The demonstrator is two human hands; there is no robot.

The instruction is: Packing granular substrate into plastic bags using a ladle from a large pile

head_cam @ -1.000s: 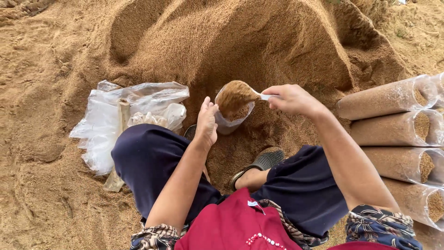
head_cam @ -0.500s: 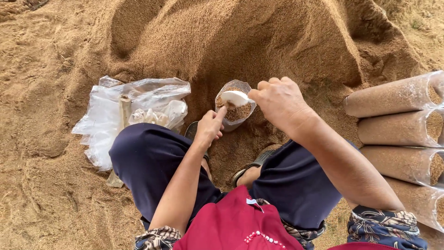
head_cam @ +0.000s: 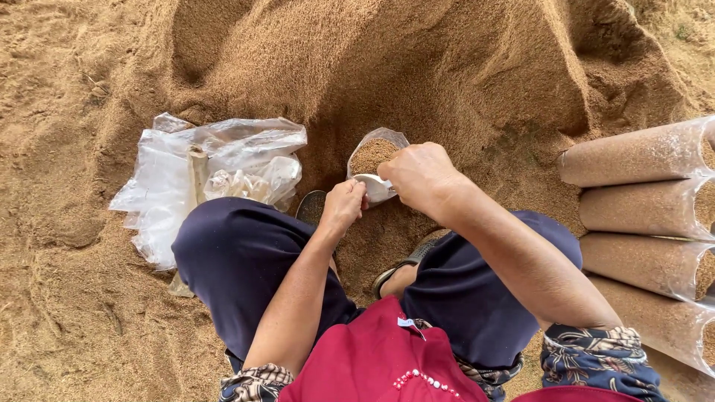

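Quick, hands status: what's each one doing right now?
Left hand: closed on the rim of the clear bag of sawdust.
Right hand: closed on the white scoop, over the bag.

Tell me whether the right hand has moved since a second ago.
Yes. The right hand with its white scoop has come down and toward the person, from beside the small clear bag to just over its mouth.
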